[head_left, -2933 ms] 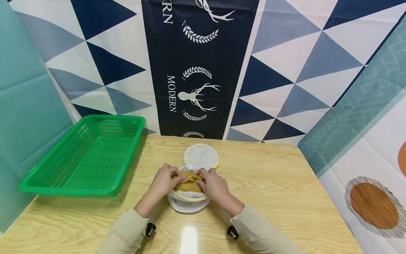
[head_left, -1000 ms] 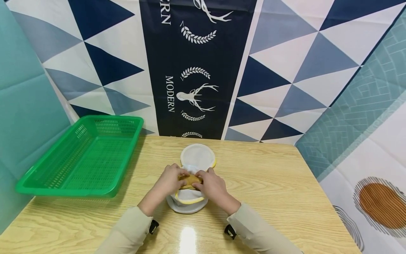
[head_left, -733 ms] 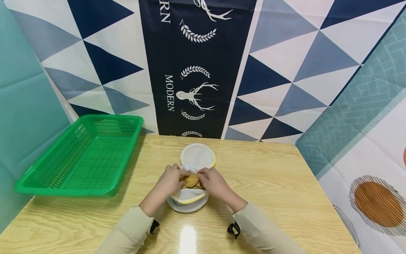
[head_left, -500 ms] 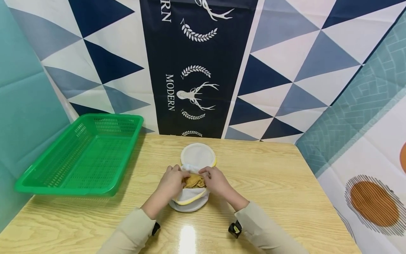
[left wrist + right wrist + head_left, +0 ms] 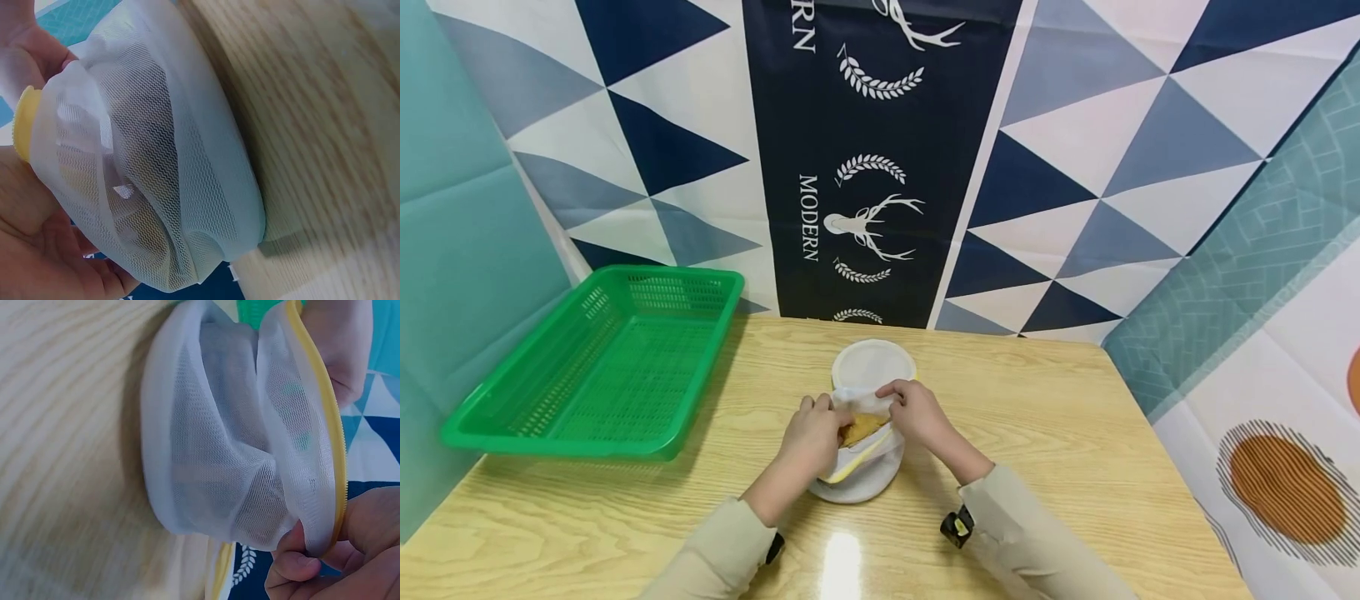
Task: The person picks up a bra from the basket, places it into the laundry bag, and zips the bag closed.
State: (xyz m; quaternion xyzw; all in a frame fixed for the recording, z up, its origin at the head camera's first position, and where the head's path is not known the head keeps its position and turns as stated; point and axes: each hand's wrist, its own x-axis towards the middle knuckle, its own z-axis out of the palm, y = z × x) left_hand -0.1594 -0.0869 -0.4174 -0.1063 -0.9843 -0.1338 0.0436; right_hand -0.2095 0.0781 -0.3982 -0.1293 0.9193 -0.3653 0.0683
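Observation:
A round white mesh laundry bag (image 5: 876, 477) with a yellow zip edge (image 5: 336, 447) stands on the table, its round lid (image 5: 874, 363) folded back behind it. Mustard-yellow cloth (image 5: 863, 428) lies inside the opening. My left hand (image 5: 811, 438) grips the left side of the bag's mouth, its fingertips partly hidden at the rim. On the right, my right hand (image 5: 919, 412) pinches the rim between thumb and fingers, at the zip edge in the right wrist view. The mesh wall is creased and the mouth slants up toward the right hand.
A green plastic basket (image 5: 688, 408) with perforated sides stands on the left of the wooden table (image 5: 1037, 433). Patterned cloth (image 5: 1052, 167) hangs as a wall behind, with more hangings at both sides.
My right hand has left the yellow cloth and moved up and outward to the rim. The bag's mouth has been drawn toward the right, and the cloth sits lower inside.

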